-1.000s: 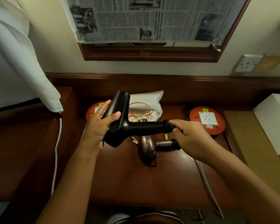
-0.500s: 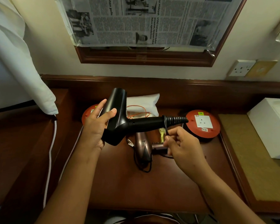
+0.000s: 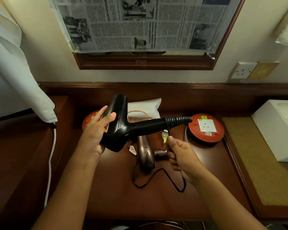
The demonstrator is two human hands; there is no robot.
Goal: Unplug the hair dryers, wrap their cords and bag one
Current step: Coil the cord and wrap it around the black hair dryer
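Left hand (image 3: pixel 96 131) gripped the black hair dryer (image 3: pixel 121 128), right hand (image 3: pixel 179 155) pinched its cord (image 3: pixel 169 131) above the bronze hair dryer (image 3: pixel 145 155) lying between two red socket reels (image 3: pixel 206 128) on the worktop (image 3: pixel 106 188).

right hand (image 3: pixel 181 156) lower, off handle | black cord (image 3: pixel 169 130) pulled down

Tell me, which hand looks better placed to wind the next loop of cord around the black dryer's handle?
The right hand, probably: it already pinches the black cord just below the handle coils, while the left hand is busy steadying the black hair dryer.
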